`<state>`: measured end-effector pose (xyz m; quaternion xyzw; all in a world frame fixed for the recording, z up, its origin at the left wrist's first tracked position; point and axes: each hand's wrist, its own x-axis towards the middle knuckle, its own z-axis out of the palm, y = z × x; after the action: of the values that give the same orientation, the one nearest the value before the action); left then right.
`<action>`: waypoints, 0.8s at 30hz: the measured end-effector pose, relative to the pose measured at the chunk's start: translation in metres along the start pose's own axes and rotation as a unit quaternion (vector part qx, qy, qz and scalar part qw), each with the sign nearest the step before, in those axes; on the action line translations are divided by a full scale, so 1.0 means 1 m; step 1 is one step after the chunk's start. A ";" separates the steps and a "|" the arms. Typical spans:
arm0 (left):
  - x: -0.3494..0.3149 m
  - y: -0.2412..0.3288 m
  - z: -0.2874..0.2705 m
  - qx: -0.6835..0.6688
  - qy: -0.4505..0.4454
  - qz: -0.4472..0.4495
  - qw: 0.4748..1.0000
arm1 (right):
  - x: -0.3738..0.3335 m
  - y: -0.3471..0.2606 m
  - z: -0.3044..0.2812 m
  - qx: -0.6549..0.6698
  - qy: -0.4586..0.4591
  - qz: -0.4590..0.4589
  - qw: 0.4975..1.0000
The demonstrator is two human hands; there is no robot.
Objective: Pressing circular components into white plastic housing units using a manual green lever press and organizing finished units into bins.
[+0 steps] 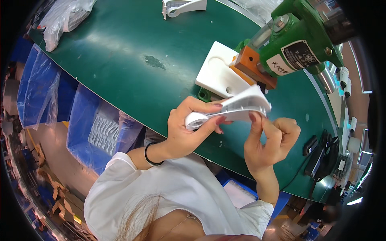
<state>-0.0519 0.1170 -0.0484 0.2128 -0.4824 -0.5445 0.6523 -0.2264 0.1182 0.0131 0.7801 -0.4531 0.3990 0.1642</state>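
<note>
A white plastic part [245, 101] is held up over the near edge of the bench, in front of a green press. It has a ring at one end and widens into a ribbed, hollow flare at the other. My left hand [185, 130] grips it near the ring, thumb and fingers on either side. At the wide end, my right hand [270, 141] pinches the lower edge between thumb and forefinger, its other fingers curled in. Behind the part, a white moulded block [217, 66] sits under the head of the green press [289, 44], next to an orange-brown block [251, 64].
Another white part [185, 7] lies at the bench's far edge. Plastic bags [66, 20] rest at the far left. Below the bench stands a blue-lined bin [80, 136] with several stacked white parts [103, 133]. Black cabled devices [319, 158] lie at the right.
</note>
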 end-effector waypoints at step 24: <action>0.090 0.027 -0.043 0.517 -0.244 0.146 0.807 | -0.014 0.052 0.006 0.198 -0.186 0.262 0.926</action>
<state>-0.0061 0.0327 -0.0099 0.3059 -0.8614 -0.1470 0.3780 -0.2708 0.0947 -0.0067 0.7107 -0.5754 0.3570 -0.1908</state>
